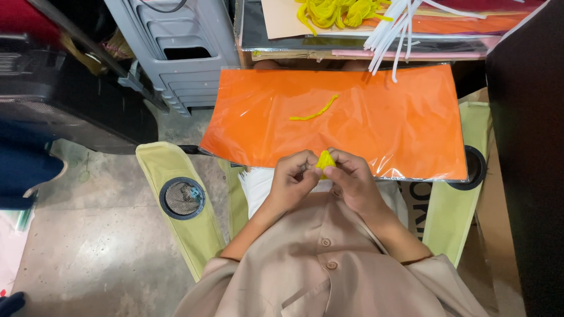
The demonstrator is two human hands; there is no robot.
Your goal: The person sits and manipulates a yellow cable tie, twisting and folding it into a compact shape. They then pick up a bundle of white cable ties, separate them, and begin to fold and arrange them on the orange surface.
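Note:
Both of my hands meet over my lap, pinching a small yellow fuzzy piece (325,159) between the fingertips. My left hand (292,179) grips it from the left and my right hand (351,179) from the right. Just beyond them lies an orange sheet in clear plastic wrap (399,117), resting across my knees. A loose yellow pipe cleaner (315,110) lies on that sheet, apart from my hands.
A pile of yellow pipe cleaners (336,12) and white strips (393,35) sit on stacked coloured sheets at the top. Green chair arms with a cup holder (182,198) flank me. Grey stacked stools (176,47) stand at the upper left, a dark panel (529,147) at the right.

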